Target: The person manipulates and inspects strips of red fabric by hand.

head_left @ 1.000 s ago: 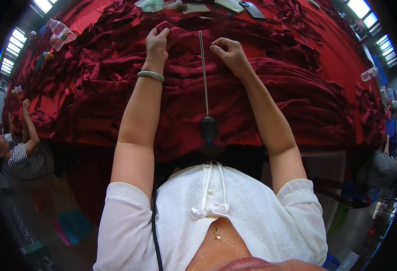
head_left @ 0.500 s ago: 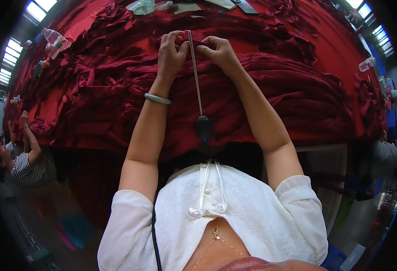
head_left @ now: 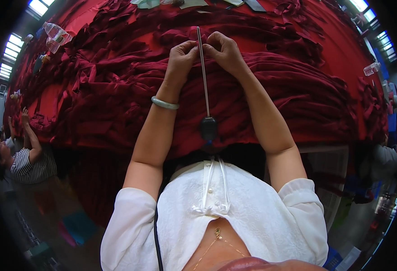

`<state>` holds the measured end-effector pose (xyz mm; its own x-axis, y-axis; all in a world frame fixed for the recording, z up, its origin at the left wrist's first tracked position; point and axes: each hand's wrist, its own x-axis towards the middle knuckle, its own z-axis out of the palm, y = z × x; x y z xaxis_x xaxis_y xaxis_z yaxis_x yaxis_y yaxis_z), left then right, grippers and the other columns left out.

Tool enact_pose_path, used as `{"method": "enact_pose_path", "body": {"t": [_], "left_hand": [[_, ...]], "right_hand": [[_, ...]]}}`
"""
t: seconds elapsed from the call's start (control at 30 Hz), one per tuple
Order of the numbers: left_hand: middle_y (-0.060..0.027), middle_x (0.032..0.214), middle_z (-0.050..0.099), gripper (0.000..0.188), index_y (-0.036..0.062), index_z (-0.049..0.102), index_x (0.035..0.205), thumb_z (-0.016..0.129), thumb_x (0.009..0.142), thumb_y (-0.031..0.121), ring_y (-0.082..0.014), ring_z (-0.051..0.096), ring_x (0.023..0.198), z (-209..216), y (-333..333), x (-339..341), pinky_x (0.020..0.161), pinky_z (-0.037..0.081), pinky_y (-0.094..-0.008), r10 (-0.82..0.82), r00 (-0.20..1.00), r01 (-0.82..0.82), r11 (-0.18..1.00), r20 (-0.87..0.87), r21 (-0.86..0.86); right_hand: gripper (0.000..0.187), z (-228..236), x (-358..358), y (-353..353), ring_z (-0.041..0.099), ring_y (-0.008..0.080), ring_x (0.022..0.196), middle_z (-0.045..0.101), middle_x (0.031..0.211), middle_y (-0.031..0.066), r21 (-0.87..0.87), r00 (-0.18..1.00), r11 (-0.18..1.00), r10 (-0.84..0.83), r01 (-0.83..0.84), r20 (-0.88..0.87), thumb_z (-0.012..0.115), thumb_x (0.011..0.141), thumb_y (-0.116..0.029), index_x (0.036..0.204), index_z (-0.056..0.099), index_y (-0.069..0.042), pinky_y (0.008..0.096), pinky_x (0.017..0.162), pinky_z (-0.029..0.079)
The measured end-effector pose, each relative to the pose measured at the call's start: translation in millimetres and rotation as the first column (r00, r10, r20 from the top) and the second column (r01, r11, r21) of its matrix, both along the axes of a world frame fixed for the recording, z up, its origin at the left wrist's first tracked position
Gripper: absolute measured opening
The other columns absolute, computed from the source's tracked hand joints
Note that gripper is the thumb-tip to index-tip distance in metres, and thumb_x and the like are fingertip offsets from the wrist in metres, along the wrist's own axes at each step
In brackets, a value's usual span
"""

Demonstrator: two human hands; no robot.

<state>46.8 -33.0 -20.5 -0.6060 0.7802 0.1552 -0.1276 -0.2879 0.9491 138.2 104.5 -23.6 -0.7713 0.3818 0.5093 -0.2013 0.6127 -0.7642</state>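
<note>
A thin metal rod (head_left: 203, 72) rises from a dark rounded base (head_left: 208, 128) in front of my chest and points away from me. Close to its tip, my left hand (head_left: 182, 56) is closed in a pinch on a small piece of dark red fabric (head_left: 192, 34). On the rod's other side my right hand (head_left: 225, 52) also has thumb and forefinger pinched together on this cloth. Most of the piece is hidden behind the fingers and blends with the red heap (head_left: 280, 86) under my wrists. Whether the cloth touches the rod I cannot tell.
Long dark red cloth bundles cover the bright red table (head_left: 343, 58). Clear plastic bottles (head_left: 57, 37) stand at the far left and right edge. A flat dark object (head_left: 255, 5) lies at the back. To the left sits a person in a striped top (head_left: 31, 166). A white crate (head_left: 327, 174) is below right.
My left hand has come right and slightly nearer to me, off the rod's tip, its fingers now lower beside the shaft. My right hand has shifted only slightly; the view has moved a little.
</note>
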Motion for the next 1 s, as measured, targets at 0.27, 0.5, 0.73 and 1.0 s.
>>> {"method": "enact_pose_path", "body": {"t": [0.27,0.5,0.73,1.0], "left_hand": [[-0.0034,0.081,0.066,0.009,-0.0028,0.063,0.091,0.061,0.086,0.004,-0.0051,0.058,0.067,8,-3,5,0.061,0.048,-0.0193,0.108,0.991,-0.105,0.994,-0.078,0.039],[-0.0033,0.073,0.063,0.008,0.0004,0.062,0.080,0.066,0.081,0.007,-0.0053,0.055,0.063,33,17,-7,0.056,0.045,-0.0210,0.443,0.781,-0.422,0.894,-0.441,0.151],[-0.0040,0.073,0.060,0.006,0.0001,0.059,0.081,0.063,0.079,0.004,-0.0116,0.054,0.059,30,5,5,0.058,0.045,-0.0257,0.578,0.547,-0.488,0.808,-0.605,0.331],[-0.0004,0.071,0.058,0.020,0.0090,0.059,0.085,0.060,0.092,0.027,-0.0083,0.055,0.060,45,-10,7,0.052,0.041,-0.0206,0.050,0.946,-0.034,0.998,0.321,-0.055]], "right_hand": [[0.012,20,-1,-11,0.061,0.0269,0.066,0.059,0.072,0.0157,0.245,0.994,0.963,-0.106,0.109,-0.025,0.062,0.081,-0.010,0.085,0.058,0.000,0.0352,0.059,0.046],[0.009,48,-16,-17,0.058,0.0282,0.065,0.058,0.076,0.0142,0.262,0.931,0.942,-0.109,0.209,-0.349,0.060,0.082,-0.007,0.084,0.055,0.000,0.0336,0.059,0.046],[0.006,45,-1,-38,0.056,0.0305,0.065,0.054,0.075,0.0148,0.227,0.913,0.959,-0.068,0.171,-0.402,0.058,0.082,-0.002,0.082,0.053,0.001,0.0330,0.060,0.046],[0.014,47,11,-21,0.042,0.0081,0.058,0.045,0.066,0.0006,-0.049,0.953,0.955,0.288,-0.293,-0.093,0.052,0.093,-0.011,0.083,0.052,-0.001,0.0253,0.052,0.040]]}}
